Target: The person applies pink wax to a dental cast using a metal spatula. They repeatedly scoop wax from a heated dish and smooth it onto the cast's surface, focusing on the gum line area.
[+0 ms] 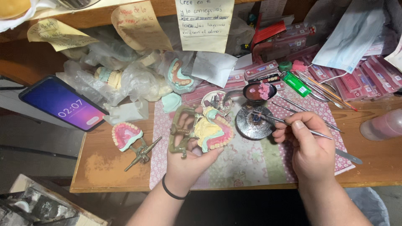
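So right now my left hand (188, 161) is cupped under a denture model mounted on a metal articulator (201, 130), fingers curled around it, held just above the patterned mat (251, 161). My right hand (307, 146) is pinching a thin metal wax instrument (293, 124) like a pen, its tip over the small round burner dish (252, 121) beside the model. I reckon the trick here is keeping the model steady and tilted toward me, warming only the tip, and resting my wrist on the bench.
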